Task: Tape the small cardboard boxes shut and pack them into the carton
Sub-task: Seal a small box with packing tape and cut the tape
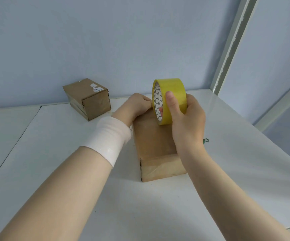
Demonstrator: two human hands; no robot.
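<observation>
Right hand: grips the yellow tape, thumb across its outer band, fingers through the core.
Left hand: fingers curled over the box's far end, touching the roll at its 9 o'clock.
Tape: upright on the box top.
Box: mid-desk, lying from 12 to 6 o'clock.
Wristband: white, on the left wrist.
Second box: at 10 o'clock, well apart, by the wall.
Desk: white.

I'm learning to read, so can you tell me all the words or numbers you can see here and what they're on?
On the far box, the white label: dark print, too small and blurred to read.
Inside the tape roll: only little triangle marks, no words that can be read.
On the near box: no writing shows.
</observation>
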